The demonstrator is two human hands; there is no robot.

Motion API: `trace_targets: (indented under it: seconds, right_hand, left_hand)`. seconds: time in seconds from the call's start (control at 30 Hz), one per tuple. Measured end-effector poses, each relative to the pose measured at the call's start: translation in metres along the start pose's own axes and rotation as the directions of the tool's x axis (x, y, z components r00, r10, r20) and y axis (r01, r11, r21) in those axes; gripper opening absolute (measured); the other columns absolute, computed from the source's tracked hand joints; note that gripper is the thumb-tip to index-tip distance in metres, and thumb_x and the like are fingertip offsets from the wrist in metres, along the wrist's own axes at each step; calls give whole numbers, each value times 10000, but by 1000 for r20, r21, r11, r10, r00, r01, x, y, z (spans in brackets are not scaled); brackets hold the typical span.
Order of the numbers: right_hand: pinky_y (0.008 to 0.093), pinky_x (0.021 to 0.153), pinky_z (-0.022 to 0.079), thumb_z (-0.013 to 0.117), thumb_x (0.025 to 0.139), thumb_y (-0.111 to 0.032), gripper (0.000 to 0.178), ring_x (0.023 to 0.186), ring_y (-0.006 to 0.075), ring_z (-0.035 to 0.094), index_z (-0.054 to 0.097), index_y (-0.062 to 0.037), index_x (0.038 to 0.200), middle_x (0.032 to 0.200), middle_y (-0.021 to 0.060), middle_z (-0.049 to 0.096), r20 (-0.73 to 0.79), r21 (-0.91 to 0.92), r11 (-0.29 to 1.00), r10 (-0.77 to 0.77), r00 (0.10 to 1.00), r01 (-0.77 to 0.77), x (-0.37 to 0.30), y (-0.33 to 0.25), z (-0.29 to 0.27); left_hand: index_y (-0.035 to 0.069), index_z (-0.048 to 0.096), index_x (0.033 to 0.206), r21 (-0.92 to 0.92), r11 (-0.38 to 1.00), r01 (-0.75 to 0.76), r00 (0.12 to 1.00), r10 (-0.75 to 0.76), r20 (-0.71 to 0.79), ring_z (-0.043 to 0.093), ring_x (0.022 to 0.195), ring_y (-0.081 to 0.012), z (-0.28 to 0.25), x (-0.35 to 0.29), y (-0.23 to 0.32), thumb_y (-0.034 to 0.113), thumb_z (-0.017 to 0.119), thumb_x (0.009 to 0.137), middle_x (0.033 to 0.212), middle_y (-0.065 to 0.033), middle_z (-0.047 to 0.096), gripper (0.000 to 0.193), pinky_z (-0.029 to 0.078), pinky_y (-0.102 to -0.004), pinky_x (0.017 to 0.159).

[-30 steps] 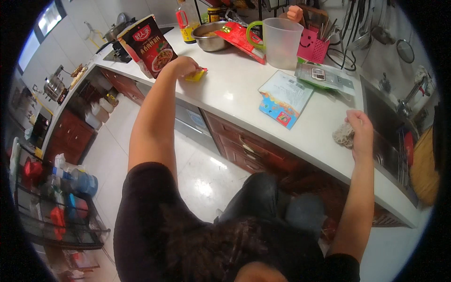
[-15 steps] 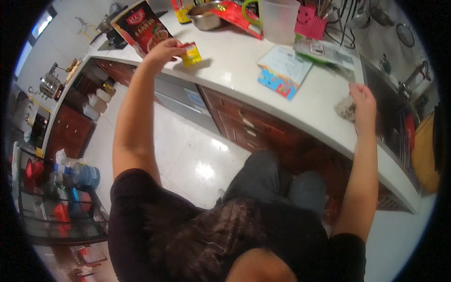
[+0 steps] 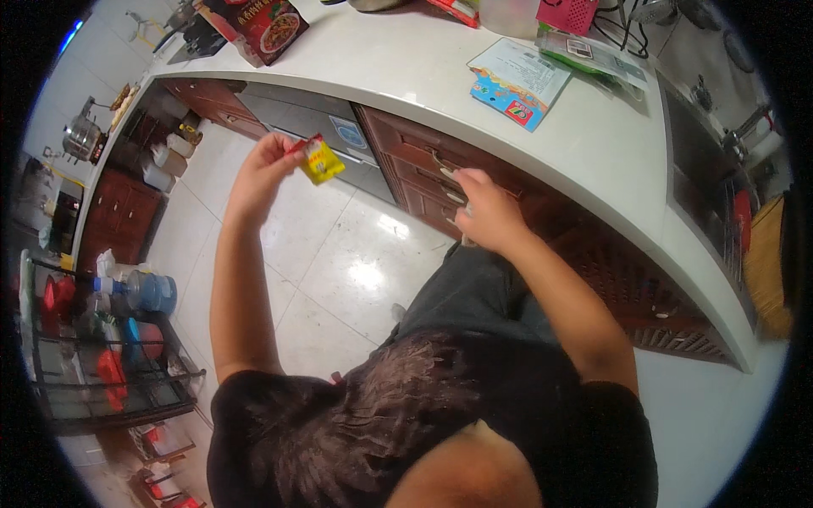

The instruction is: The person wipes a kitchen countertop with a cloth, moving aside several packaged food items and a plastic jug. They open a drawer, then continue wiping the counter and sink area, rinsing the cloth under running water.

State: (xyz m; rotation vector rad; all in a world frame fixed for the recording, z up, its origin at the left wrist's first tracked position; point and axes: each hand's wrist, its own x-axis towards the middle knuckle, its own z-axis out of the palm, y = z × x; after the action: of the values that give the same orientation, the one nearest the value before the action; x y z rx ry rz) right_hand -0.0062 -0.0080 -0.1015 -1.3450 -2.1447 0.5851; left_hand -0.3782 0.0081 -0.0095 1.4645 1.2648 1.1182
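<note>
In my left hand, closed by its fingertips on one corner, hangs a small yellow and red sachet. It is held over the floor, in front of the counter. My right hand is closed in front of the drawers, to the right of the sachet. A crumpled grey cloth-like wad shows only in part beneath its fingers; the rest is hidden by the hand. On the counter beyond lie a blue and white printed packet and a green and clear plastic bag.
A dark red food box stands at the counter's far left. Behind the bag is a pink perforated holder. The sink is at the right. Dark wooden drawers line the counter's front; a black rack stands at the left.
Both hands have come off the counter toward me and closer together. My left hand brought the sachet along; my right hand moved left from beside the sink with the grey wad.
</note>
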Motion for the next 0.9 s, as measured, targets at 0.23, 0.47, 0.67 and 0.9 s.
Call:
trace_targets:
  seconds: [0.23,0.47,0.67,0.9]
  right_hand:
    - [456,936,521,712,848,-202,563,1146,385,612,550,-33,1359,1280,199,603,-8,-141,963,231,973,-230,32,-12,28]
    - [482,774,553,696,858,-172,256,928,365,673,637,-41,1070,1013,160,649,-119,-323,923,179,977,-209,29,-13,48]
    - [366,551,561,594,860,-112,202,645,250,680,646,-37,1040,813,105,641,-67,-566,810,-230,971,152,-28,-52,72]
    - [298,506,556,597,870,-135,433,603,178,679,633,8,1278,822,96,666,116,-666,704,-230,966,247,-50,-79,65]
  left_hand:
    - [81,564,955,22,998,61,993,-59,-99,559,909,-76,0,-41,4,56,656,947,923,11,613,95,435,-223,853]
    - [64,562,967,30,996,-83,993,85,-78,553,907,-73,-5,-38,25,33,641,958,948,7,602,85,442,-217,840]
    - [72,562,984,100,984,-146,986,153,-66,545,943,-79,5,-23,32,47,647,960,984,14,596,91,432,-236,862]
    - [73,573,976,229,965,-126,992,123,29,566,896,-67,30,14,46,57,653,966,928,26,612,83,449,-211,799]
